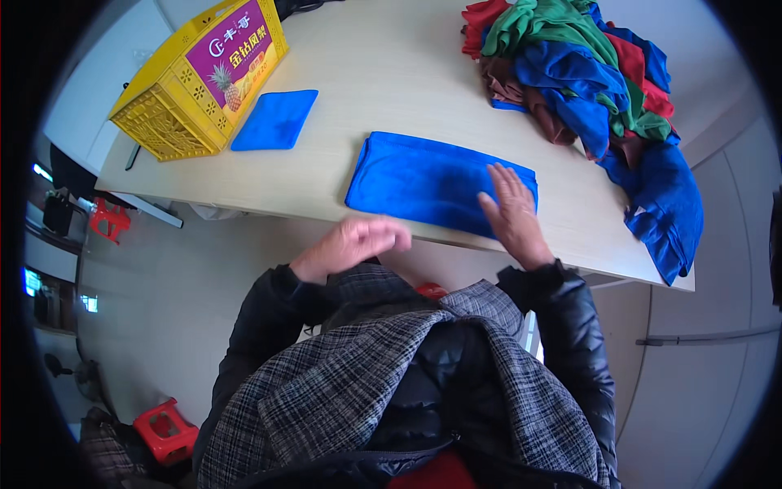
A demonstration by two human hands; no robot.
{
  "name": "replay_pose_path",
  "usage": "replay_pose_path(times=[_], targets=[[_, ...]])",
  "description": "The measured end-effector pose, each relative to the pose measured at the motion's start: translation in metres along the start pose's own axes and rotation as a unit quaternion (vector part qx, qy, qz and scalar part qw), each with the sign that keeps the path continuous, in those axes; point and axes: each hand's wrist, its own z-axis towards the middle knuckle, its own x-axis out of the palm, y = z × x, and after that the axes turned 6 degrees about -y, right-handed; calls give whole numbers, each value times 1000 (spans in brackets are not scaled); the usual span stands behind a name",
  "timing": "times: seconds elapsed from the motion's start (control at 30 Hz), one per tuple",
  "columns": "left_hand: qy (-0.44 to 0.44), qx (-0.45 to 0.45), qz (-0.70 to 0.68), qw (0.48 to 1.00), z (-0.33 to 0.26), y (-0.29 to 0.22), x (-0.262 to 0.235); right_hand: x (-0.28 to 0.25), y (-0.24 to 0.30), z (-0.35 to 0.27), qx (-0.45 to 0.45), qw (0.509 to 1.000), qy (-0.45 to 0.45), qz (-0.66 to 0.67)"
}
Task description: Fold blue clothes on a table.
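A blue cloth [423,175], folded into a long flat rectangle, lies near the table's front edge. My right hand [515,213] is over its right end, fingers stretched out and holding nothing; whether it touches the cloth I cannot tell. My left hand [352,244] hovers just off the table edge by the cloth's near left corner, its fingers loosely bent and slightly blurred, with nothing in them. To the left, a smaller blue cloth [277,120] is folded into a neat flat packet beside the crate.
A yellow plastic crate [175,122] with a purple printed panel stands at the table's left. On the right, a loose heap of blue, green, red and brown cloths [570,73] trails toward the front corner of the pale table [391,90]. Red stools [165,430] stand on the floor.
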Motion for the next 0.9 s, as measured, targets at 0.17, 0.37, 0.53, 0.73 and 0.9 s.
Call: replay_pose_path(times=[0.17,0.37,0.53,0.73,0.9], targets=[[-201,206,401,870,81,30,19,52,27,4,96,993,44,-49],[-169,182,551,797,104,60,47,53,12,-9,90,988,31,-123],[-164,122,599,774,97,57,32,38,-6,-18,88,983,22,-158],[-183,124,610,761,97,75,-19,41,-9,-15,83,981,23,-176],[-120,127,578,797,141,49,-50,38,-14,-10,73,975,53,-202]])
